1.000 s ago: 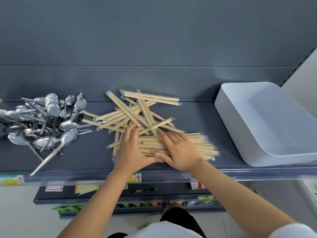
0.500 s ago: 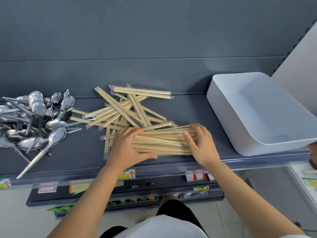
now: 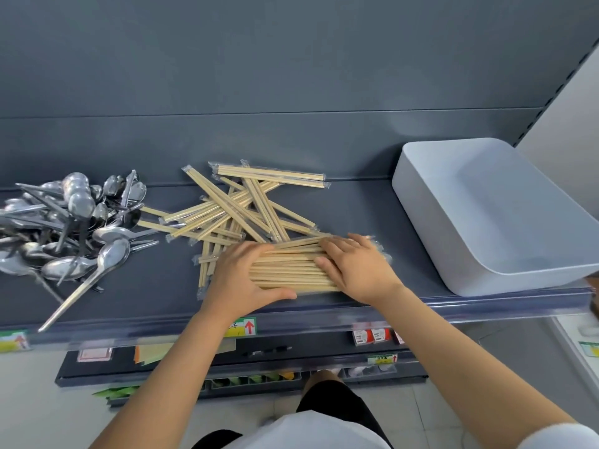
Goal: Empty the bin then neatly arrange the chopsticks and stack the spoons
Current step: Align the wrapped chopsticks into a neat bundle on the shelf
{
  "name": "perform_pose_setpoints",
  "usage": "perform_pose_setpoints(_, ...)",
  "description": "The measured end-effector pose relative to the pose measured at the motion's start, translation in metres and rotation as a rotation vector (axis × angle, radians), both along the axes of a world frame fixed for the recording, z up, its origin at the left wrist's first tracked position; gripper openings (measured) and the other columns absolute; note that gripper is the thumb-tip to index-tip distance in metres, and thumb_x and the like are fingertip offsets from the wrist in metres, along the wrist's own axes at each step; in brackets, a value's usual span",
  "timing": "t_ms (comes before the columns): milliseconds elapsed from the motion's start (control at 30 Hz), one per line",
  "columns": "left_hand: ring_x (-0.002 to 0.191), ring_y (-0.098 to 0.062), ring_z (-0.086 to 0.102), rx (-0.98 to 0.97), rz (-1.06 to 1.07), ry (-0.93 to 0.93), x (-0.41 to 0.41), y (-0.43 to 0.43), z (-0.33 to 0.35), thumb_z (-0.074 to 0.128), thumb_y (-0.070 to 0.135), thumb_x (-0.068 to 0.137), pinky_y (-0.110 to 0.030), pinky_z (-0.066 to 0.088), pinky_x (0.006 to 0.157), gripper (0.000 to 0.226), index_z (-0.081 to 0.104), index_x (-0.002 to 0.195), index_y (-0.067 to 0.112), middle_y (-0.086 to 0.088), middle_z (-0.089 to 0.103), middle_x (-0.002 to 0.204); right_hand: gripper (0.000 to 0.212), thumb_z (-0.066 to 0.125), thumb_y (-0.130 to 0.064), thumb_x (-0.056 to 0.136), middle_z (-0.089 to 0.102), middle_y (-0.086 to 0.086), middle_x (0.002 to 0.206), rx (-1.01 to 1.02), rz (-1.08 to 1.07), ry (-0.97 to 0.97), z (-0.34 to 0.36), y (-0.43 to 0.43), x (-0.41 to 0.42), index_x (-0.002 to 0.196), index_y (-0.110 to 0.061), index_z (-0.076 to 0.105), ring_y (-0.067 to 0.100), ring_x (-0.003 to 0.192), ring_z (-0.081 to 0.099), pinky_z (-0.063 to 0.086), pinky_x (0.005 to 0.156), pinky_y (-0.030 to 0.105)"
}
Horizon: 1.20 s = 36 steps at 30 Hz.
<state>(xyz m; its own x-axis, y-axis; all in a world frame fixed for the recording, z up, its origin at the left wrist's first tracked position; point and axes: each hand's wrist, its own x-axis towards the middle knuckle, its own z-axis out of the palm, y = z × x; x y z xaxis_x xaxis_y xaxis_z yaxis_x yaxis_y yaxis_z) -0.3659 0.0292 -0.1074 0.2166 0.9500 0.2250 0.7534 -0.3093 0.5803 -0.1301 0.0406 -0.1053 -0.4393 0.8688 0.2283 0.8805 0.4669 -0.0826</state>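
Observation:
A tidy bundle of wrapped chopsticks [image 3: 288,267] lies side by side near the shelf's front edge. My left hand [image 3: 240,280] cups its left end, thumb along the front. My right hand [image 3: 356,270] lies flat on its right part, fingers spread. Behind it several loose wrapped chopsticks [image 3: 240,205] lie crossed in a heap. A pile of metal spoons [image 3: 74,228] sits at the left of the shelf. The white bin [image 3: 486,215] stands empty at the right, tilted toward me.
The dark grey shelf [image 3: 356,205] has a back wall right behind the loose chopsticks and a clear price rail [image 3: 291,319] along its front. One spoon handle [image 3: 64,309] reaches the front edge. A lower shelf [image 3: 227,364] shows below.
My right hand slid from the bundle's right end back leftward onto its top. The left hand stayed at the left end. The bundle looks more tightly aligned than a second ago.

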Motion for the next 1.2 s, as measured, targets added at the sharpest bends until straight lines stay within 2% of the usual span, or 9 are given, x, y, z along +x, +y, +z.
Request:
perform_pose_setpoints(100,0.102,-0.008,0.045,0.043,0.017,0.111,0.001,0.0,-0.001,0.06,0.088,0.049,-0.027,0.029,0.091,0.093,0.061,0.119,0.027,0.011,0.056,0.11,0.068,0.015,-0.055,0.099,0.071,0.003,0.098,-0.015,0.006,0.103,0.009,0.006,-0.001,0.105,-0.011,0.066,0.026,0.096,0.066,0.044,0.094,0.039)
perform_pose_setpoints(233,0.104,-0.01,0.046,0.041,0.027,0.127,0.002,0.0,-0.001,0.06,0.089,0.049,-0.026,0.029,0.091,0.093,0.061,0.12,0.029,0.013,0.054,0.109,0.038,0.04,-0.032,0.101,0.062,0.008,0.125,-0.145,-0.041,0.229,0.031,0.027,-0.025,0.132,-0.013,0.051,0.031,0.109,0.058,0.042,0.092,0.037)
perform_pose_setpoints(400,0.104,-0.01,0.046,0.066,0.035,0.129,0.002,-0.001,0.0,0.06,0.089,0.049,-0.026,0.03,0.093,0.092,0.063,0.117,0.029,0.013,0.056,0.107,0.019,0.052,-0.027,0.095,0.065,0.005,0.106,-0.417,0.066,-0.123,0.042,0.063,-0.048,0.111,-0.018,0.057,0.028,0.096,0.06,0.045,0.073,0.032)
perform_pose_setpoints(500,0.108,-0.011,0.045,0.061,0.038,0.123,0.002,-0.001,0.001,0.058,0.09,0.049,-0.03,0.035,0.097,0.093,0.063,0.118,0.027,0.013,0.057,0.11,0.021,0.053,-0.028,0.095,0.061,0.002,0.11,-0.473,0.102,-0.26,0.047,0.074,-0.051,0.112,-0.017,0.058,0.025,0.098,0.058,0.04,0.073,0.03)
perform_pose_setpoints(700,0.112,-0.011,0.045,0.058,0.033,0.132,0.003,-0.002,0.002,0.056,0.09,0.05,-0.025,0.029,0.096,0.096,0.063,0.12,0.025,0.011,0.059,0.117,0.006,0.05,-0.023,0.096,0.055,0.004,0.101,-0.53,0.065,-0.264,0.057,0.076,-0.044,0.099,-0.018,0.048,0.024,0.09,0.054,0.041,0.073,0.032)
perform_pose_setpoints(867,0.113,-0.014,0.048,0.063,0.04,0.13,0.002,-0.001,0.0,0.057,0.09,0.049,-0.03,0.034,0.098,0.097,0.063,0.121,0.025,0.01,0.059,0.118,0.006,0.042,-0.022,0.1,0.053,0.003,0.081,-0.491,-0.006,-0.078,0.057,0.064,-0.011,0.098,-0.017,0.042,0.026,0.076,0.05,0.04,0.066,0.036)
perform_pose_setpoints(1033,0.11,-0.012,0.047,0.074,0.041,0.13,0.002,-0.001,0.0,0.056,0.091,0.049,-0.029,0.036,0.095,0.096,0.064,0.119,0.025,0.01,0.058,0.115,0.012,0.048,-0.019,0.098,0.066,0.001,0.092,-0.432,-0.061,0.176,0.061,0.054,0.02,0.108,-0.019,0.056,0.022,0.083,0.058,0.048,0.076,0.035)
perform_pose_setpoints(1133,0.122,-0.015,0.034,0.093,0.065,0.124,0.002,0.0,-0.001,0.06,0.089,0.048,-0.038,0.032,0.103,0.094,0.062,0.12,0.028,0.005,0.045,0.132,0.014,0.057,-0.013,0.094,0.066,0.0,0.101,-0.428,-0.017,0.265,0.061,0.044,0.025,0.106,-0.012,0.065,0.016,0.094,0.06,0.047,0.087,0.027)
perform_pose_setpoints(1200,0.131,-0.022,0.027,0.097,0.101,0.12,0.003,-0.001,-0.001,0.063,0.088,0.045,-0.041,0.025,0.108,0.107,0.047,0.131,0.025,-0.001,0.032,0.143,0.018,0.059,-0.01,0.092,0.065,-0.002,0.105,-0.441,0.009,0.269,0.058,0.036,0.023,0.107,-0.011,0.068,0.01,0.095,0.057,0.042,0.089,0.018)
